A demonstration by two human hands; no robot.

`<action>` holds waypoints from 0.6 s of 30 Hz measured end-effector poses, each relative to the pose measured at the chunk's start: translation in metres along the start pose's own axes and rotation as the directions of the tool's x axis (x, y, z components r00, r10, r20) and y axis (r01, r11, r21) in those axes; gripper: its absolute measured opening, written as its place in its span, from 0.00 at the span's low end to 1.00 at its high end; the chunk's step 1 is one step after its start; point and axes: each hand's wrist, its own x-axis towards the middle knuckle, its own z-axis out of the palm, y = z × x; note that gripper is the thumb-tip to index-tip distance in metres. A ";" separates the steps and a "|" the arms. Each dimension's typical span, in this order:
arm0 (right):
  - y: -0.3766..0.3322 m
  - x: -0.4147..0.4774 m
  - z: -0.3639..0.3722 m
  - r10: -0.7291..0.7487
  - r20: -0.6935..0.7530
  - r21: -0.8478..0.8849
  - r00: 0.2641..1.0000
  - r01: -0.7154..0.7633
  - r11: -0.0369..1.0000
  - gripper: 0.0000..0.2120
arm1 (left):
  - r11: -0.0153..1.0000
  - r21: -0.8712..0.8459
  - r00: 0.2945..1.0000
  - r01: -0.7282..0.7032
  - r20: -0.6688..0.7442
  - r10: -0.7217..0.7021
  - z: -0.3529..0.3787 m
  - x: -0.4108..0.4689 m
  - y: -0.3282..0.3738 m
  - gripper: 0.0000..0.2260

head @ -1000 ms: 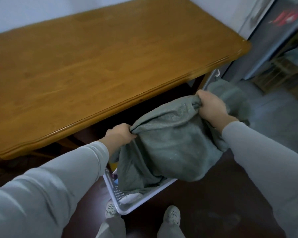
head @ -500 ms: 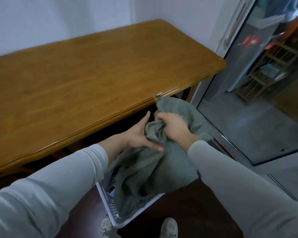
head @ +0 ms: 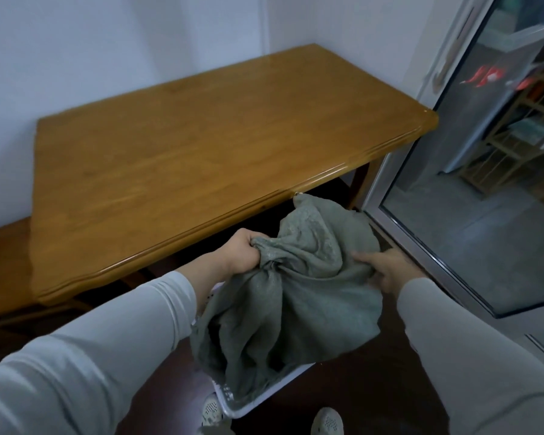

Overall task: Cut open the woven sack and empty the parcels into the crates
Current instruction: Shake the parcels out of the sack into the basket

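Note:
The grey-green woven sack point(head: 299, 296) hangs crumpled over a white perforated crate point(head: 248, 403) on the floor by my feet. My left hand point(head: 242, 252) is shut on a bunched fold at the sack's top left. At the sack's right side, my right hand point(head: 383, 271) grips the cloth with its fingers pressed into it. The sack's lower end droops into the crate and hides what lies inside. No parcels show.
A wooden table point(head: 201, 158) stands right behind the sack, its front edge just above my hands. To the right a glass sliding door point(head: 471, 215) and its metal frame run close by. The floor is dark. My shoes point(head: 327, 422) are next to the crate.
My hands were together at the sack's top; now the left holds the bunched top and the right has slid down to the sack's right side. The view has tilted upward.

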 end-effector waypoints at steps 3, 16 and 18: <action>-0.030 -0.020 0.017 -0.296 -0.114 -0.059 0.948 0.291 0.955 0.19 | 0.997 0.010 0.997 0.075 -0.010 -0.075 -0.014 -0.003 0.000 0.12; -0.142 -0.172 0.077 -0.746 0.302 0.253 0.594 0.705 0.663 0.05 | 0.946 -0.283 0.967 -0.155 -0.238 0.088 -0.018 0.011 0.074 0.32; -0.147 -0.161 0.061 -0.702 0.311 0.339 0.641 0.615 0.712 0.07 | 0.911 -0.400 0.966 -0.106 -0.260 -0.002 -0.025 0.008 0.077 0.16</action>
